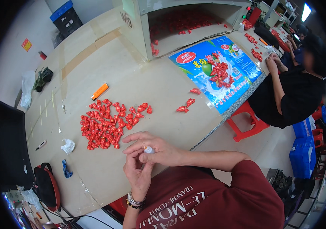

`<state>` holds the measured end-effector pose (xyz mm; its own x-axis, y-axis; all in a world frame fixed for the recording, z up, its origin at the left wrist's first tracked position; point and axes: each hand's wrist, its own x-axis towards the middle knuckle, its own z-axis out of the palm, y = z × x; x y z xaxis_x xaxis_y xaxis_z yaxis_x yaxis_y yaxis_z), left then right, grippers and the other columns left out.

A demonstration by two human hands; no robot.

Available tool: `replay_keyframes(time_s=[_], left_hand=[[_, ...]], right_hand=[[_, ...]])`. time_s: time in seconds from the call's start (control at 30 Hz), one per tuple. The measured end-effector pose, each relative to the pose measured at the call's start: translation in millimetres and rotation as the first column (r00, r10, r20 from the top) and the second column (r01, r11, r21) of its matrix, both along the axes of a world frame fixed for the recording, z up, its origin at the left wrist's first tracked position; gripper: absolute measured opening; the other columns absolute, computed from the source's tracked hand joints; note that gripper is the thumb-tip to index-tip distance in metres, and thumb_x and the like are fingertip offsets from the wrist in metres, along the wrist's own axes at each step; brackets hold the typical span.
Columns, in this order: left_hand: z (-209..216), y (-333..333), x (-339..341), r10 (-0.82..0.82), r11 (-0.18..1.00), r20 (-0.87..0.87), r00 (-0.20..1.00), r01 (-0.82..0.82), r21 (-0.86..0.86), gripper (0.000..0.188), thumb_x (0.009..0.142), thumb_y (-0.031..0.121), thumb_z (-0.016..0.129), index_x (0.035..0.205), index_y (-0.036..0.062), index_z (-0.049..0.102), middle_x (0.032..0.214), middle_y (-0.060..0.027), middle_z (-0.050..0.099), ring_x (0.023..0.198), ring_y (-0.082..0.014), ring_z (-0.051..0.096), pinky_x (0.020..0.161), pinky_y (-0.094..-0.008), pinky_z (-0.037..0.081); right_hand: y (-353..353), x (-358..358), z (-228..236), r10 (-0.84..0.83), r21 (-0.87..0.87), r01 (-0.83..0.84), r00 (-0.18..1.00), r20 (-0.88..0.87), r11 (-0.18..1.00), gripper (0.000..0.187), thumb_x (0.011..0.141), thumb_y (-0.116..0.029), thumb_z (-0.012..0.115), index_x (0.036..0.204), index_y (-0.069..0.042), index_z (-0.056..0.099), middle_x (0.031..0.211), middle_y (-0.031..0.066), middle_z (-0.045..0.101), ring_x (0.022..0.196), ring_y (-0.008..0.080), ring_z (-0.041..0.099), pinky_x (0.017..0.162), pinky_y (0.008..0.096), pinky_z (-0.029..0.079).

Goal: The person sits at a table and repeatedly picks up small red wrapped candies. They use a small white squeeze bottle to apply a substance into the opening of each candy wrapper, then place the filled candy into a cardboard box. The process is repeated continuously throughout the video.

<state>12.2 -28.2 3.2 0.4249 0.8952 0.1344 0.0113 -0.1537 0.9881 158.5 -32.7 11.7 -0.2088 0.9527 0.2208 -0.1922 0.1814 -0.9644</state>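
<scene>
My right hand holds a small white tube-like thing with an orange tip between thumb and fingers, just above the table's near edge. My left hand, with a watch and bead bracelet at the wrist, is raised below it, fingertips touching the same small thing. A pile of several small red wrapped pieces lies on the tan table just beyond my hands. Three more red pieces lie scattered to the right.
A blue printed sheet carries more red pieces, in front of a seated person in black. A box-like machine opening holds red pieces at the back. An orange cutter, crumpled white tissue, black-red bag and red stool are nearby.
</scene>
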Motion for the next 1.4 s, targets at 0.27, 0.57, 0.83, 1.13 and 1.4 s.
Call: replay_keyframes(time_s=[0.27,0.57,0.83,1.13,1.4], left_hand=[[-11,8,-14,-0.084,0.995,-0.122,0.989,0.090,0.044,0.027,0.079,0.002,0.066,0.101,0.0008,0.051,0.092,-0.0055,0.057,0.078,-0.0089,0.053,0.069,-0.0224,0.044],[-11,14,-44,0.232,0.961,-0.088,0.969,-0.242,-0.135,0.029,0.081,0.001,0.059,0.104,0.0008,0.040,0.100,-0.0132,0.055,0.078,-0.0109,0.052,0.068,-0.0243,0.046],[-23,23,-42,0.232,0.959,-0.185,0.955,-0.256,-0.119,0.033,0.079,0.012,0.063,0.100,0.0006,0.040,0.091,-0.0130,0.057,0.066,-0.0107,0.052,0.058,-0.0243,0.044],[-27,17,-48,0.319,0.941,-0.262,0.911,-0.338,-0.030,0.048,0.078,0.032,0.071,0.099,0.0016,0.040,0.081,-0.0120,0.057,0.049,-0.0092,0.049,0.045,-0.0210,0.041],[-17,19,-41,0.285,0.938,-0.209,0.935,-0.317,-0.138,0.041,0.078,0.021,0.071,0.098,0.0011,0.041,0.087,-0.0131,0.060,0.070,-0.0130,0.053,0.062,-0.0253,0.044]], right_hand=[[-3,15,12,-0.006,0.110,-0.025,0.963,0.270,0.994,0.073,0.085,-0.053,0.053,0.138,-0.006,0.038,0.144,0.0152,0.031,0.134,0.0292,0.028,0.109,0.0416,0.023],[141,272,17,-0.765,0.613,0.522,0.129,0.631,0.594,0.045,0.092,-0.030,0.046,0.128,-0.002,0.048,0.133,0.0178,0.046,0.125,0.0344,0.040,0.105,0.0399,0.031],[288,488,-84,-0.524,0.772,0.308,-0.592,0.613,0.555,0.061,0.087,-0.054,0.046,0.136,-0.018,0.041,0.142,0.0200,0.032,0.127,0.0524,0.026,0.101,0.0565,0.031],[354,427,-43,-0.344,0.587,0.619,-0.477,0.809,0.522,0.045,0.090,-0.046,0.044,0.133,-0.035,0.042,0.137,0.0095,0.040,0.127,0.0360,0.037,0.099,0.0570,0.033],[343,446,-55,-0.565,0.737,0.274,-0.498,0.658,0.617,0.034,0.090,-0.043,0.046,0.122,-0.035,0.055,0.134,0.0072,0.045,0.119,0.0351,0.044,0.095,0.0497,0.041]])
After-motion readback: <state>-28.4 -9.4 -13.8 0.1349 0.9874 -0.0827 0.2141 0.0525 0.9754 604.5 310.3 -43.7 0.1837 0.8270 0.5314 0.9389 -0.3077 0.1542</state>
